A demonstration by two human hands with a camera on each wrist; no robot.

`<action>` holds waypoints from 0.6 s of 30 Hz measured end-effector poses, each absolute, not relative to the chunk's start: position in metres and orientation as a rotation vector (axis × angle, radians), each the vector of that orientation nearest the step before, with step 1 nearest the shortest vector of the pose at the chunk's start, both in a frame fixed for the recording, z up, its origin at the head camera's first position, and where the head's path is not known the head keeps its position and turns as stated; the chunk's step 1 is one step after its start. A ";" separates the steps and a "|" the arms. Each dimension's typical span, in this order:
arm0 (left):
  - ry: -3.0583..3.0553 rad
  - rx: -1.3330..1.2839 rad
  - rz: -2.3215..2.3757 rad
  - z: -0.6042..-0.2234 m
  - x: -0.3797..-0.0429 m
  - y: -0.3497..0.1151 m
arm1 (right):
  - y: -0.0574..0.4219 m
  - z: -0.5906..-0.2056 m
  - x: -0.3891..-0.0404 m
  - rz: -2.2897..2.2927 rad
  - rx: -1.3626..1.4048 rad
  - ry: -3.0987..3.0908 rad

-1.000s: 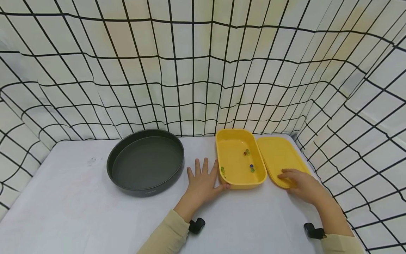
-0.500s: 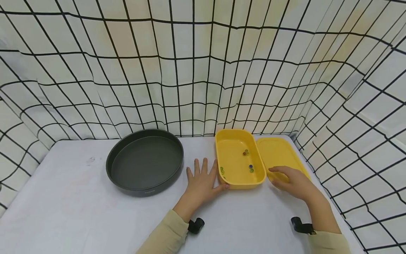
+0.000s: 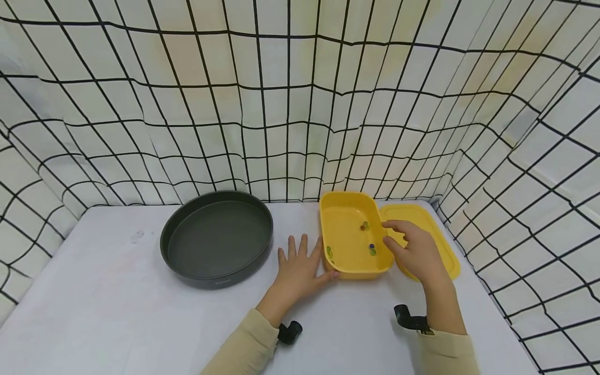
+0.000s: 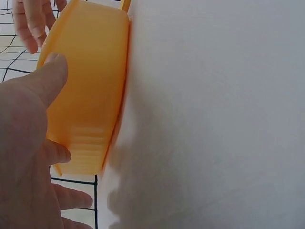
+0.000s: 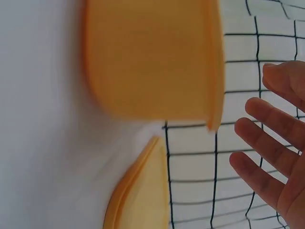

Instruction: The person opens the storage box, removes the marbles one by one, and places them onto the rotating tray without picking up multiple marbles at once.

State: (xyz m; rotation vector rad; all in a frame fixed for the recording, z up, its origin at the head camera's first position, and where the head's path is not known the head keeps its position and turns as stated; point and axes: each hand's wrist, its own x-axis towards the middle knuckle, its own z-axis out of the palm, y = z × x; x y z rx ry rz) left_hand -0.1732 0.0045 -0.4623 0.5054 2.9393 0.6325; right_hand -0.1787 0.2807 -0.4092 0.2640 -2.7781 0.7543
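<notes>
Several small shiny pieces in green, blue and reddish tones lie on the floor of a yellow rectangular container. My left hand is flat and spread at the container's left side, its thumb at the front left corner. In the left wrist view that thumb overlaps the orange-looking wall. Above the right rim hovers my right hand, thumb and forefinger apart and pointing over the inside. The right wrist view shows its fingers extended, holding nothing. Beneath it lies a flat yellow lid, partly hidden.
A round dark grey pan stands left of my left hand on the white tabletop. Black netting over pale cloth rises behind the table and along its sides.
My right hand has left the lid's front end and moved leftward and farther back, to the container's right rim. The left hand, container and small pieces have stayed in place.
</notes>
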 end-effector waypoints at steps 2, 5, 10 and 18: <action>2.915 0.508 0.654 -0.461 -0.173 0.002 | 0.272 -0.405 -0.181 0.778 0.284 -2.746; 2.864 0.519 0.696 -0.458 -0.172 -0.006 | 0.260 -0.401 -0.185 0.813 0.320 -2.715; 2.711 0.544 0.874 -0.437 -0.159 -0.036 | 0.244 -0.399 -0.190 0.902 0.363 -2.706; 2.306 0.610 1.408 -0.407 -0.140 -0.129 | 0.223 -0.401 -0.195 0.984 0.408 -2.742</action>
